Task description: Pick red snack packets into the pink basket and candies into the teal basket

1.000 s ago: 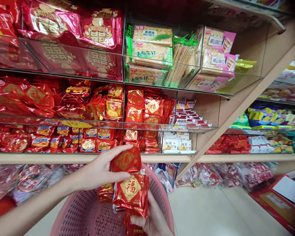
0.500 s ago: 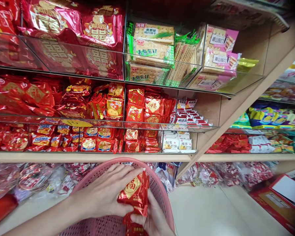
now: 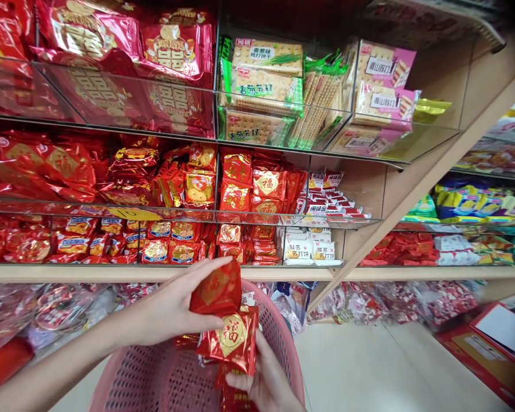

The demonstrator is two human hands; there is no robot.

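My left hand (image 3: 171, 306) reaches in from the lower left and pinches one red foil snack packet (image 3: 217, 290) with gold print, lifted just above a stack. My right hand (image 3: 268, 386) at the bottom edge grips that stack of red packets (image 3: 232, 340) from below, over a pink perforated basket (image 3: 154, 377). More red packets lie inside the basket under the stack. Directly behind the hands is the wooden shelf edge (image 3: 283, 274) with bins of the same red packets (image 3: 251, 237).
Glass-fronted shelves hold red snack bags (image 3: 124, 63) at the top left, green cracker packs (image 3: 261, 91), pink cracker packs (image 3: 381, 86) and white packets (image 3: 309, 249). A further shelf unit (image 3: 467, 223) stands to the right. A red box (image 3: 493, 343) sits on the pale floor at lower right.
My left hand, which lay flat on the stack half a second ago, has lifted a single red packet up off it. The right hand has stayed low with the stack.
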